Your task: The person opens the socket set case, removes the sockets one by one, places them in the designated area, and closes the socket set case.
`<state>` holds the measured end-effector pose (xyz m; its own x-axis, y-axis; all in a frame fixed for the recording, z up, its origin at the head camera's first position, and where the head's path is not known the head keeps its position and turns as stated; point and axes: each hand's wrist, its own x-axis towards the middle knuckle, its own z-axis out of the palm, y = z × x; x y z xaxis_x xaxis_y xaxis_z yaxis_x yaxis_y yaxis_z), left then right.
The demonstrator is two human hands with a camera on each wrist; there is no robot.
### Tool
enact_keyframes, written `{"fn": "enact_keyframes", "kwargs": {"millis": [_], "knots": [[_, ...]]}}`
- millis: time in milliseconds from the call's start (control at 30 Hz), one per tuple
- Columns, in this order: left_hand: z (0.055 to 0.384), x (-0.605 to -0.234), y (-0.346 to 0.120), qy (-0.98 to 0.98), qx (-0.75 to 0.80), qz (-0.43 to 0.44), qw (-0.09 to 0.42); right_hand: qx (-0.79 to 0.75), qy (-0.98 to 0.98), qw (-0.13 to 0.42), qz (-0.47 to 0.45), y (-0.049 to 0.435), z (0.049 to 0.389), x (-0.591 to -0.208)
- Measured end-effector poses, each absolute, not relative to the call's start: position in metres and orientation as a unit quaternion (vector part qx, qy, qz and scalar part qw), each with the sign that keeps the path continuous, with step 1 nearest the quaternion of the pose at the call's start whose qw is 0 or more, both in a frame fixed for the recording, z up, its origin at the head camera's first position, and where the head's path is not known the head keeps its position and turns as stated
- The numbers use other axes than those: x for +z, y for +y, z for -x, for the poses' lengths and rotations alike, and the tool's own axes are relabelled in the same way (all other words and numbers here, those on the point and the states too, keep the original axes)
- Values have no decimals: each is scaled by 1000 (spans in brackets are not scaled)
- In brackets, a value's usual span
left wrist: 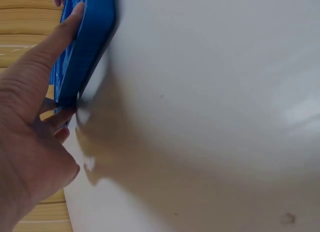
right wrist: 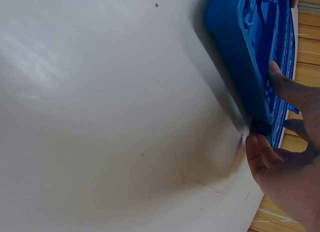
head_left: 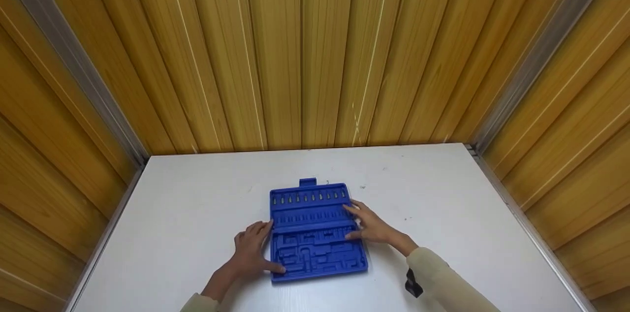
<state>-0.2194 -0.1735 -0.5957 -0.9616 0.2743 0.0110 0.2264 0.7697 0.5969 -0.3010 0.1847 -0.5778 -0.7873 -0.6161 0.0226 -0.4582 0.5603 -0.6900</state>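
blue tool case [head_left: 315,227], one, unfolded; driver bits [head_left: 305,198], one row, far half; left hand [head_left: 251,252] gripping left rim, right hand [head_left: 372,227] gripping right; case midway between left and right edges of white table [head_left: 197,199]; wood-grain panels [head_left: 275,56] behind.

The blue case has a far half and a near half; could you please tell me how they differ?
The far half holds a row of small bits, whereas no bits show in the near half. The far half carries a latch tab on its outer edge; the near half shows none on its own. Both are blue, with moulded recesses.
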Motion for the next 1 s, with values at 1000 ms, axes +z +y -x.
{"fn": "enact_keyframes", "kwargs": {"millis": [1000], "knots": [[215,-562,-191,931,292,-184,119,-306,882,136,331,208,282,-541]]}}
